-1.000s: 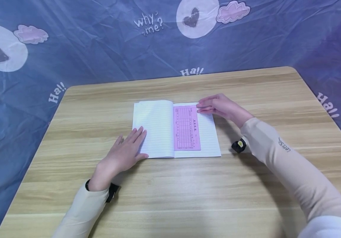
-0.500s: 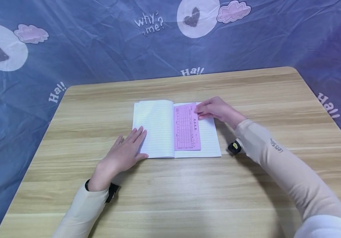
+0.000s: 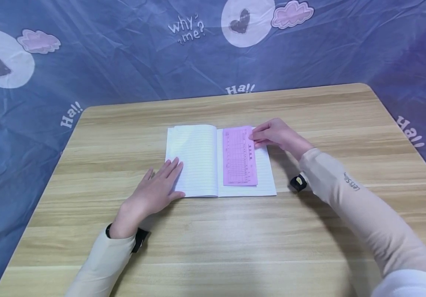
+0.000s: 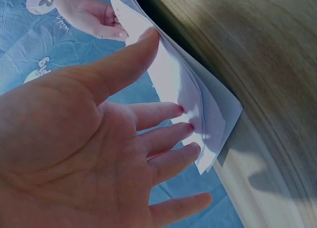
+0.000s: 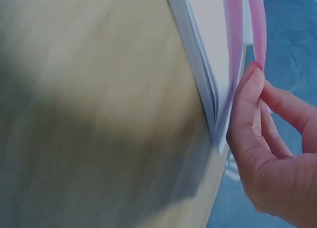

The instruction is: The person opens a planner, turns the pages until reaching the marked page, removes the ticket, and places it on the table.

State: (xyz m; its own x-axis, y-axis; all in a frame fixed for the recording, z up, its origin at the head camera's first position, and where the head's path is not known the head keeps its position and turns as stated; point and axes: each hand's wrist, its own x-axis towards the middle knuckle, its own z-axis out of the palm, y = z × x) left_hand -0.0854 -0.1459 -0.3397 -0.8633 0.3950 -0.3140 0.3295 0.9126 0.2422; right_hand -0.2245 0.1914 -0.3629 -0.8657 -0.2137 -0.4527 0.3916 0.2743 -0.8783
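Note:
An open lined notebook (image 3: 194, 165) lies on the wooden table. Over its right page is a pink printed form (image 3: 240, 159). My right hand (image 3: 276, 134) pinches the form's upper right edge between thumb and fingertips. In the right wrist view the pinched pink form (image 5: 257, 25) is raised off the page, and a second pink layer (image 5: 234, 30) shows beneath it against the paper. My left hand (image 3: 157, 189) rests with straight, spread fingers on the lower left corner of the left page; the left wrist view shows its fingertips (image 4: 190, 128) at the page edges.
The wooden table (image 3: 213, 243) extends around the notebook on all sides. A blue printed cloth (image 3: 124, 53) hangs behind its far edge. Black straps with small devices (image 3: 298, 182) sit at both wrists.
My right hand first reached the pink form's upper edge, then took hold of it. The form has lifted and shifted slightly right and away from me. My left hand has stayed still.

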